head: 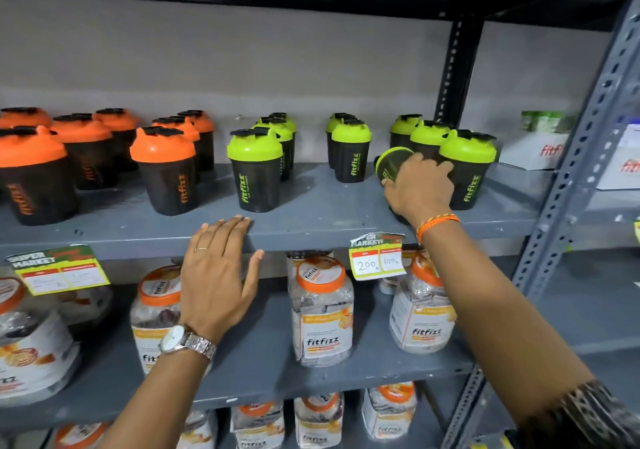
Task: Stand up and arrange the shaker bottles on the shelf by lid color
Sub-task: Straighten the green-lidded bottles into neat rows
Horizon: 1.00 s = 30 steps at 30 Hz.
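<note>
- The shelf [311, 220] carries orange-lid bottles [162, 168] standing upright on the left and green-lid bottles [254, 171] standing upright in the middle and on the right.
- A lying bottle [393, 164] rests on its side near the right end, its long axis running front to back and tilted left, with its green-rimmed round end toward the back left.
- Standing green-lid bottles crowd close behind it and to its right; one [467, 171] stands just beside it.
- The right hand [420, 185] is curled over the lying bottle, gripping it.
- The left hand [218, 275] is open and empty, fingers spread, fingertips on the shelf's front edge.
- Jars [320, 310] fill the shelf below; a price tag [377, 258] hangs from the edge.
</note>
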Motion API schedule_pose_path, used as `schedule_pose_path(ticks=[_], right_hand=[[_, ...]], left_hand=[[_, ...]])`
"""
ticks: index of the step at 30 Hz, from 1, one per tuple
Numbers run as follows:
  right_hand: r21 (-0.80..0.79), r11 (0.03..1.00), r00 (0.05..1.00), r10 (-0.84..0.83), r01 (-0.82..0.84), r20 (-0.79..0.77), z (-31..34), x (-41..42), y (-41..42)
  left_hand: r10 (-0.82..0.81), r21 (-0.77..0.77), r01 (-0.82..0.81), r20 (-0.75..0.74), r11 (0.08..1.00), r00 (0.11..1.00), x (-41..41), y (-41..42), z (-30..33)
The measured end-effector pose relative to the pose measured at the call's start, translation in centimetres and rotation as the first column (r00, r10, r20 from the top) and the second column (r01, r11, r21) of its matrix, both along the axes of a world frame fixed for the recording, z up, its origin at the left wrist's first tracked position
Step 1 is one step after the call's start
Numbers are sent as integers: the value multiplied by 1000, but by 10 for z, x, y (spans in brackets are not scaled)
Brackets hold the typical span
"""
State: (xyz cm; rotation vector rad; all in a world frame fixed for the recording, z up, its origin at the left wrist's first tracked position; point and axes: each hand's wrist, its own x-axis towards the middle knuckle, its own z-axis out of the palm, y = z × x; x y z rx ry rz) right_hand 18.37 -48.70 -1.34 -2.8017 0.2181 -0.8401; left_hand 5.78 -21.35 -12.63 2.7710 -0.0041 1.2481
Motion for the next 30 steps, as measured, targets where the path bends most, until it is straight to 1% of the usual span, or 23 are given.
schedule_pose_path(ticks=[3, 4, 5, 6, 7, 8, 9, 10, 11, 12, 13, 15, 20, 23, 25, 27, 28, 30], right_hand=[[67, 996, 997, 61, -58, -37, 7, 0, -5], [129, 987, 992, 107, -98, -64, 10, 0, -8], [224, 964, 982, 165, -142, -88, 12, 0, -11], [362, 913, 967, 238, -188, -97, 12, 1, -14], [532, 816, 947, 312, -224, -80, 11, 3, -17], [693, 682, 927, 371, -233, -54, 9, 3, -18], [812, 538, 907, 421, -227, -26, 7, 4, -20], [888, 404, 886, 464, -219, 8, 4, 6, -20], [935, 285, 862, 505, -214, 43, 2, 7, -21], [960, 189, 836, 543, -209, 75, 0, 8, -21], [973, 114, 808, 581, -203, 101, -1, 6, -20], [980, 22, 748, 650, -196, 135, -2, 3, -18], [956, -66, 622, 746, -285, 237, -7, 7, -14], [936, -82, 603, 745, -343, 286, -12, 14, -10], [918, -35, 616, 731, -396, 293, -16, 20, -11], [892, 71, 637, 725, -447, 262, -18, 26, -14], [879, 123, 646, 726, -461, 238, -18, 28, -16], [858, 196, 650, 735, -474, 192, -20, 34, -19]], left_hand=[[5, -25, -4, 17, 1000, 1000, 1, -4, -1], [7, -33, -6, 22, 999, 1000, 1, -4, 0], [9, -39, -8, 27, 999, 1000, 2, -5, 0], [8, -43, -7, 30, 999, 1000, 2, -6, 0], [6, -44, -5, 32, 999, 999, 2, -6, 0], [5, -44, -4, 30, 999, 1000, 2, -6, 1], [5, -44, -3, 27, 999, 1000, 1, -6, 0], [5, -44, -4, 24, 999, 1000, 1, -6, 0], [6, -46, -5, 21, 999, 1000, 0, -7, 0], [6, -49, -5, 16, 999, 1000, -1, -7, 0], [6, -52, -5, 11, 999, 1000, -1, -7, 1], [2, -62, -2, 3, 998, 1000, -3, -8, 3], [-4, -72, 1, -33, 997, 999, -4, -7, 5], [-3, -69, 0, -40, 998, 999, -6, -6, 7], [12, -74, -15, -32, 997, 999, -7, -7, 12], [37, -92, -42, -56, 995, 998, -8, -9, 25], [50, -120, -59, -78, 991, 996, -7, -8, 34], [52, -209, -76, -116, 975, 992, -1, -4, 52]])
